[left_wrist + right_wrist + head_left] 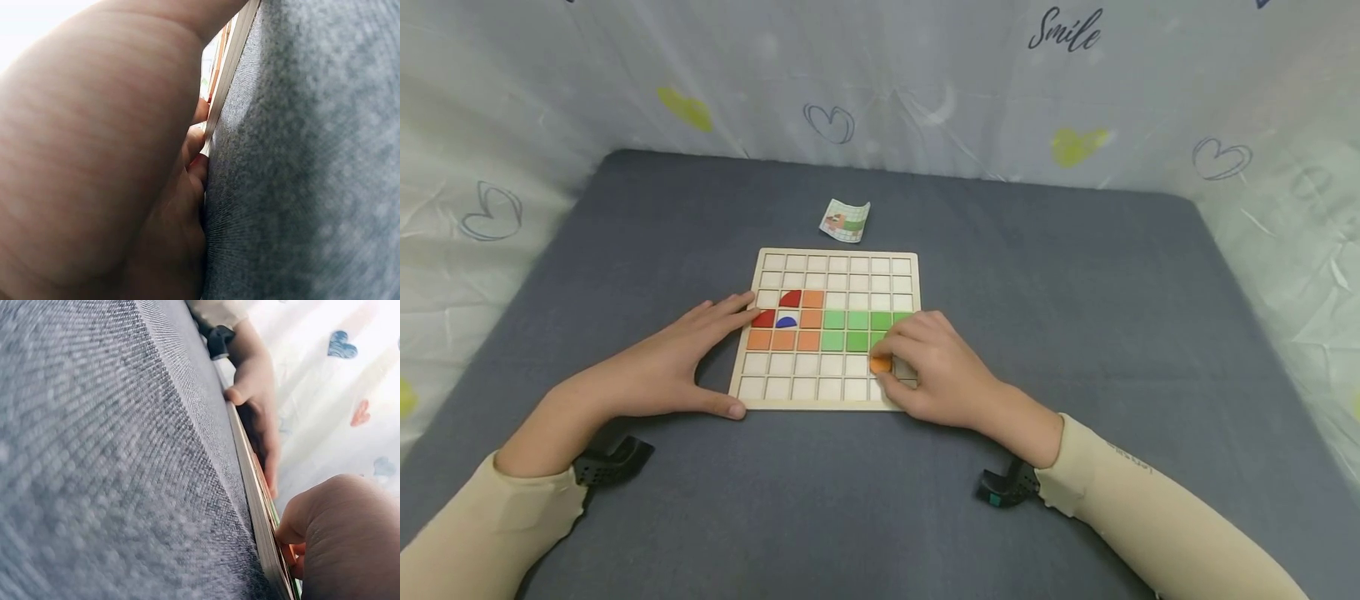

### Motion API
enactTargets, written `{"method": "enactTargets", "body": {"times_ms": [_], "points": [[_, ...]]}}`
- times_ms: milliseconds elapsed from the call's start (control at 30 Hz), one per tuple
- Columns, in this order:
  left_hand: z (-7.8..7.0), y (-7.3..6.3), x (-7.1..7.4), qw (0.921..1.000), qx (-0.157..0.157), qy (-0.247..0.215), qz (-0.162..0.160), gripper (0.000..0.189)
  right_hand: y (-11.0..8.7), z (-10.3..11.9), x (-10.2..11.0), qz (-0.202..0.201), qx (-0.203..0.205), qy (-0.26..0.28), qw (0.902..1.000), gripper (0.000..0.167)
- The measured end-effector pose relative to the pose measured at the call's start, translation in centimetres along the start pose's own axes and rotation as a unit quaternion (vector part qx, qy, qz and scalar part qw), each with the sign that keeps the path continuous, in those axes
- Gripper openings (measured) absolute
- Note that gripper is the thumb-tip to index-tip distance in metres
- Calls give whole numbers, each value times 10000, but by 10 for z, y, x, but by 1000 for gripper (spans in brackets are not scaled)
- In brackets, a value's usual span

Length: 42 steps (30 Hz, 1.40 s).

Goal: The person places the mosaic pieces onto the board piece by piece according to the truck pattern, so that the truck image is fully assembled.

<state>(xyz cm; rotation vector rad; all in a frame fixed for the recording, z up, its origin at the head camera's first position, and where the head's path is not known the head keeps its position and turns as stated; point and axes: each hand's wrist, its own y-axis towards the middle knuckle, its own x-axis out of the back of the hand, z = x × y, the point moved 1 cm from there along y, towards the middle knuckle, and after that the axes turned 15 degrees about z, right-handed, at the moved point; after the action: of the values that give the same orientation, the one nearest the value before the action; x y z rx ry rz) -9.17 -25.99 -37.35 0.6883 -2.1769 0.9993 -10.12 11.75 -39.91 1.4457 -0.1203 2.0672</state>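
A square wooden grid board (820,407) lies flat on the table, with colored tiles in its middle rows. Across its left edge, my left hand (673,371) rests with fingers spread, the thumb at the near left corner. Thumb and fingers of my right hand (943,367) pinch an orange piece (881,365) at the board's lower right cells; its full outline is partly covered. Orange square tiles (783,340), red curved pieces (791,298), a blue half-round piece (786,322) and green tiles (857,342) sit in the cells. The right hand covers some cells.
Beyond the board's far edge lies a small printed picture card (846,221), slightly curled. A dark grey cloth (1075,275) covers the table. A white curtain with hearts (895,83) hangs behind and at both sides. Each wrist wears a black camera (613,461).
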Motion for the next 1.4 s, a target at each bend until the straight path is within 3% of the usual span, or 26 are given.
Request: {"method": "enactTargets", "body": {"times_ms": [933,1400], "points": [[3,0,-2,10000,54,39,-16,129,-11,0,6,-196,23,-63,9998,16],[3,1,-2,10000,73,24,-3,131,-26,-5,15,-273,-253,-72,9993,19]]}}
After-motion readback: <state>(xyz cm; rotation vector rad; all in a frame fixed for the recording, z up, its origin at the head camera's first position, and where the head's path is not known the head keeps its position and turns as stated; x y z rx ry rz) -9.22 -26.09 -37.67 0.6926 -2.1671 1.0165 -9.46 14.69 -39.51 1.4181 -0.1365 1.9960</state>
